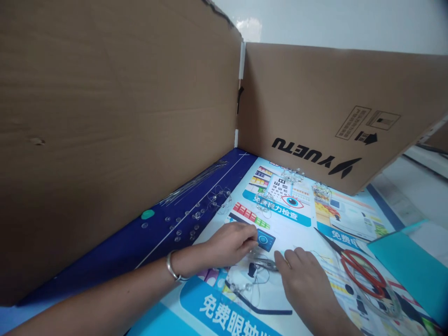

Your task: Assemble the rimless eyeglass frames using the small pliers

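Note:
My left hand is closed in a pinch on a thin beaded wire, whose loops and transparent beads lie below the fingers. My right hand wraps round a pair of pliers. The pliers' jaws point left and meet the wire close to my left fingertips; the exact contact is too small to make out. A silver bangle circles my left wrist.
Loose transparent beads and a bundle of straight wires lie at left. Beaded wire pieces sit further back. Red-handled scissors rest on a round transparent dish. Cardboard walls stand behind; a teal folder lies right.

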`<state>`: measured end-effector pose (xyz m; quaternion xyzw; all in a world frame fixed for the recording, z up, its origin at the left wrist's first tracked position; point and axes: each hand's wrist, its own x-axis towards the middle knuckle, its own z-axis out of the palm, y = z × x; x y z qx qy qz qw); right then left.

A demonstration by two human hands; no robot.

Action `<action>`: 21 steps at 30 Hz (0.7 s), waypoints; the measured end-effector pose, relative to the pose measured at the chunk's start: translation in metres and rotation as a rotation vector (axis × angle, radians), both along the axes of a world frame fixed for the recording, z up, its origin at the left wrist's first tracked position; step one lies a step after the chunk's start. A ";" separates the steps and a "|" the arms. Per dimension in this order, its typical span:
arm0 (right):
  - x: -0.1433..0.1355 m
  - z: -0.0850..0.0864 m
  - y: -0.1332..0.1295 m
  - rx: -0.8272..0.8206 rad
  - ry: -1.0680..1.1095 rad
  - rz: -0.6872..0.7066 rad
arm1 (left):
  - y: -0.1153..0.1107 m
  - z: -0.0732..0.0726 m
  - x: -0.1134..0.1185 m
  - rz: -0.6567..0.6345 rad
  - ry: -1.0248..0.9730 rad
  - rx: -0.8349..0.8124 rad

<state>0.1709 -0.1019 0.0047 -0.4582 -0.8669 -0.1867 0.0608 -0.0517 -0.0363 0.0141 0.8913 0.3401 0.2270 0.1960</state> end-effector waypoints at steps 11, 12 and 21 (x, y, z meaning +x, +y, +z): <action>0.005 0.003 0.002 -0.028 -0.073 -0.040 | -0.005 -0.009 0.005 0.025 -0.061 -0.004; 0.006 0.002 0.001 -0.038 -0.059 -0.040 | -0.005 -0.010 0.005 0.019 -0.068 -0.001; 0.003 -0.002 0.003 -0.086 0.044 -0.063 | -0.005 -0.009 0.000 -0.062 -0.072 -0.007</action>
